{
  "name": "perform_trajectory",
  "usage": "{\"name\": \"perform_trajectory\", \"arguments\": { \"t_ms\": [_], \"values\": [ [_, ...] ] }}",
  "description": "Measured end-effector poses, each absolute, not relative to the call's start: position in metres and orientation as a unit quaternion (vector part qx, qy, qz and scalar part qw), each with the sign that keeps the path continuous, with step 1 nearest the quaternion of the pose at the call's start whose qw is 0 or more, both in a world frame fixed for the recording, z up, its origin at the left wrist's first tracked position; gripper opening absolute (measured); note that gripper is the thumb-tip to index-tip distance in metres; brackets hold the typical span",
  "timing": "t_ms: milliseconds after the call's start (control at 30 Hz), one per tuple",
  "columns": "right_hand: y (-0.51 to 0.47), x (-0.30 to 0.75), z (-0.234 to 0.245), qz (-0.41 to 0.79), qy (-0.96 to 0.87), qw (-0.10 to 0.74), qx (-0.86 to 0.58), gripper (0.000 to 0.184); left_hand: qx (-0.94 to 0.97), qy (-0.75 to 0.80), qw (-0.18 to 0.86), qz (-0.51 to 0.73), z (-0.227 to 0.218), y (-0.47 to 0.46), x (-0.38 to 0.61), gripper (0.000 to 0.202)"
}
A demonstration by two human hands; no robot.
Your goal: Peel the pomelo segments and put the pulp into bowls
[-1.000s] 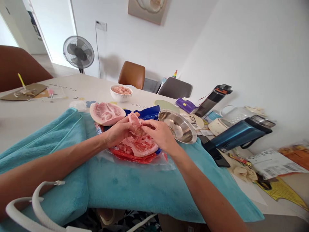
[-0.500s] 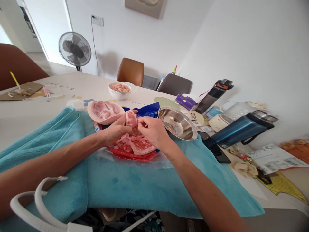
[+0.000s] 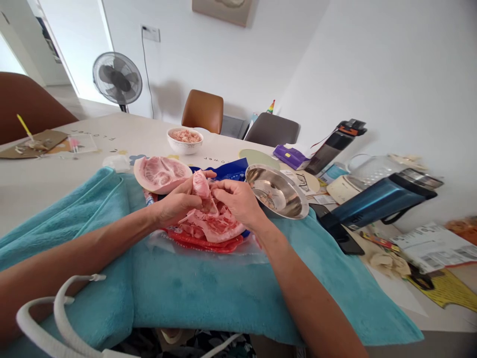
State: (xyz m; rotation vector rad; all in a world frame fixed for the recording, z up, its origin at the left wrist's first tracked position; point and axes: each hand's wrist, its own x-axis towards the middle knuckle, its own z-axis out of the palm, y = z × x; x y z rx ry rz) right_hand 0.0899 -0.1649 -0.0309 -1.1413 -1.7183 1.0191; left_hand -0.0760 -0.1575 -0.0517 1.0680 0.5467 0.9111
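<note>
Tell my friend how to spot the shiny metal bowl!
Find the big blue towel. Near its far edge, just right of the right hand, sits the metal bowl. Unlike the white bowl farther back, piled with pink pieces, this one is silver, with only small bits showing inside.

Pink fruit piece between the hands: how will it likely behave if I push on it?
The pink fruit piece probably tears easily, since the scraps below it look ragged. It's likely light, being much smaller than the fruit half nearby. Looking elongated, it seems unlikely to roll far.
</note>
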Motion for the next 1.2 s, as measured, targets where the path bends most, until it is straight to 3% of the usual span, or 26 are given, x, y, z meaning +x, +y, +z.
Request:
{"name": "perform_trajectory", "arguments": {
  "t_ms": [433, 767, 1067, 1200],
  "values": [
    [-0.164, 0.101, -0.041, 0.430, -0.697, 0.390, -0.421, 0.015, 0.525, 0.297, 0.688, 0.403, -0.059, -0.157, -0.075, 0.081],
    [-0.178, 0.083, -0.038, 0.238, -0.726, 0.390, -0.513, 0.020, 0.608, 0.338, 0.593, 0.406, -0.057, -0.160, -0.075, 0.067],
    [-0.169, 0.087, -0.047, 0.389, -0.636, 0.447, -0.494, 0.021, 0.503, 0.294, 0.706, 0.403, -0.052, -0.161, -0.070, 0.075],
    [-0.170, 0.085, -0.047, 0.480, -0.537, 0.501, -0.481, 0.014, 0.421, 0.293, 0.754, 0.410, -0.047, -0.159, -0.070, 0.056]
  ]
}}
